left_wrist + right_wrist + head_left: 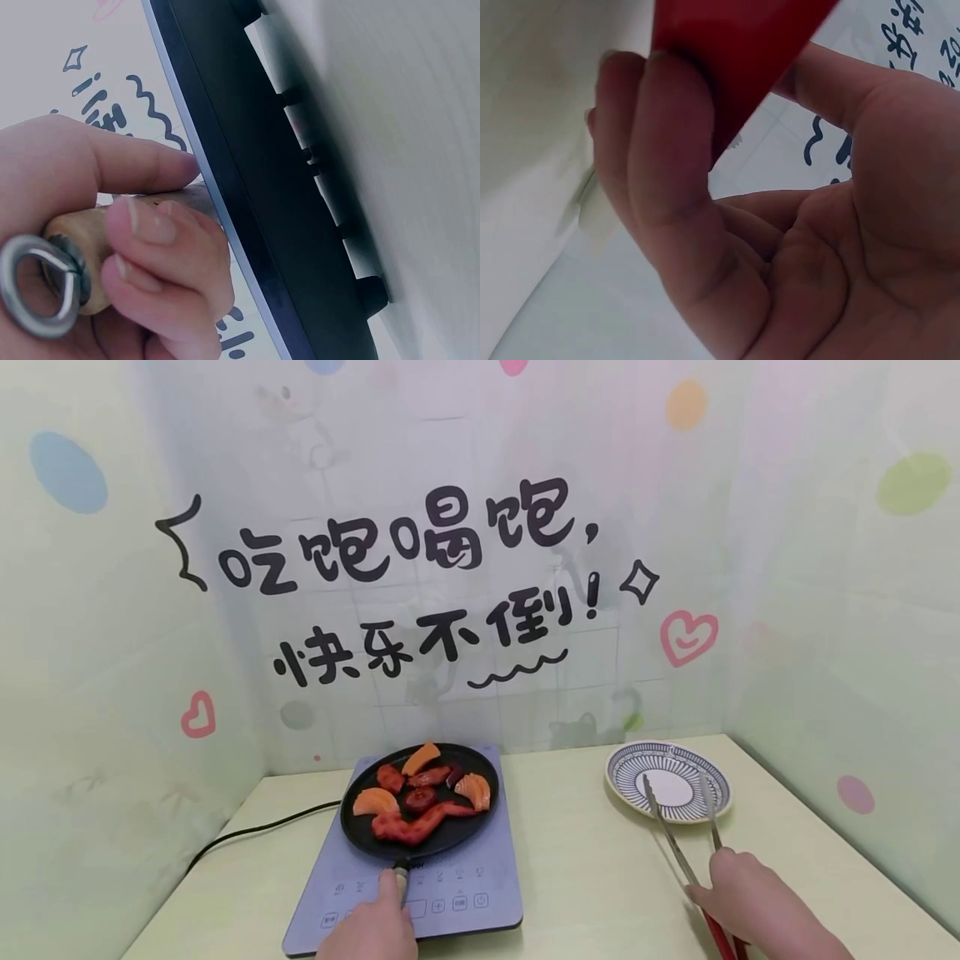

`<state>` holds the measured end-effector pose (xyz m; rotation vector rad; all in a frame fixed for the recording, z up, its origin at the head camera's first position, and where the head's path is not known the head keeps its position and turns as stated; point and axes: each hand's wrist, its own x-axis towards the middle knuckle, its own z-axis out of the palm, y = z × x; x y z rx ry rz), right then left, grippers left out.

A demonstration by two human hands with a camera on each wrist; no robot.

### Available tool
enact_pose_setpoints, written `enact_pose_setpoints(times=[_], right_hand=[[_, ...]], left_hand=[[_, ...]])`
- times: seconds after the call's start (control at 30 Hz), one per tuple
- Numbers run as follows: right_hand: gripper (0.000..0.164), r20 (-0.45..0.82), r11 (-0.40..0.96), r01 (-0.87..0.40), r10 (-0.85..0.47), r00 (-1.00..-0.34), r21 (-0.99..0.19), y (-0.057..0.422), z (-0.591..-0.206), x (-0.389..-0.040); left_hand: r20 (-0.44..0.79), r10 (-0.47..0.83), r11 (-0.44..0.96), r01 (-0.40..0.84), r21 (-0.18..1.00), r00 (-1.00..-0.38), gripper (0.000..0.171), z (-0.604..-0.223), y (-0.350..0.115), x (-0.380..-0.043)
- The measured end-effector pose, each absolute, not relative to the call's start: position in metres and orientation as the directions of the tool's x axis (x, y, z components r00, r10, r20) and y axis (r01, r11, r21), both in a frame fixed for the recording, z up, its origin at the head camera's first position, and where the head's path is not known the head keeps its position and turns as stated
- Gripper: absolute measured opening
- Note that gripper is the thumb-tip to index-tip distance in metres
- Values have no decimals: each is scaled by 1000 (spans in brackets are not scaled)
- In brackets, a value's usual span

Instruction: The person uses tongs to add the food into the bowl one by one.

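My left hand (pixel 372 928) grips the wooden handle (pixel 86 232) of a black frying pan (pixel 442 843); a metal ring hangs at the handle's end. The pan sits on a flat induction cooker (pixel 495 868) and holds several pieces of food, among them a reddish chicken wing (pixel 416 828) and orange slices (pixel 375 802). My right hand (pixel 761 893) holds metal tongs (pixel 675 852) by their red handles (pixel 735 60). The tongs' arms are spread apart, and their tips are over a blue-and-white patterned plate (pixel 621 785) at the right, with no food between them.
A black power cord (pixel 262 824) runs left from the cooker across the pale table (pixel 570 877). Printed cloth walls (pixel 480 718) with lettering stand behind and on both sides. The plate lies near the table's back right.
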<state>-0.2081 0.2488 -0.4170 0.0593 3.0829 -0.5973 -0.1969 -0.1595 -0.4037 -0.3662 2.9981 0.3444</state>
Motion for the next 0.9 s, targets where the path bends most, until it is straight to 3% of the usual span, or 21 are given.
enact_pose_setpoints(times=[0.23,0.53,0.9], right_hand=[[41,-40,904,84,74,-996,-419,246,-420,-216],[39,15,906,54,66,-998,-420,247,-423,-219],[53,-13,910,77,79,-997,-407,248,-417,-217]], left_hand=[[-119,-228,945,-249,210,-966,39,-404,-160,-201],[-126,-240,942,-263,209,-962,34,-408,-162,-204],[-119,-223,942,-245,227,-968,39,-408,-167,-204]])
